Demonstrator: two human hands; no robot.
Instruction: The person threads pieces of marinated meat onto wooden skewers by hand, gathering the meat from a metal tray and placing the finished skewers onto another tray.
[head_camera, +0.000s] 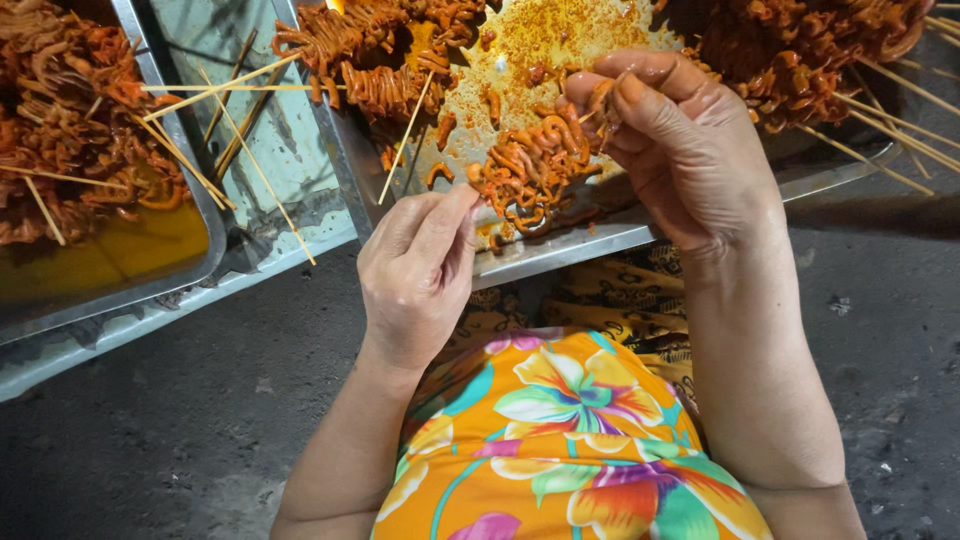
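Over the tray, hands pinch skewered meat.

Bright even light, sharp focus, soft shadows

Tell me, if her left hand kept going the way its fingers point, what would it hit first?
Probably the half-threaded skewer of orange marinated strips that the left hand pinches at its near end. Beyond it lies the metal tray, though depth is hard to judge.

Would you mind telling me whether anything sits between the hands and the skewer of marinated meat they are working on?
Nothing visible does: the left hand pinches one end of the skewer of marinated meat, and the right hand holds its other end.
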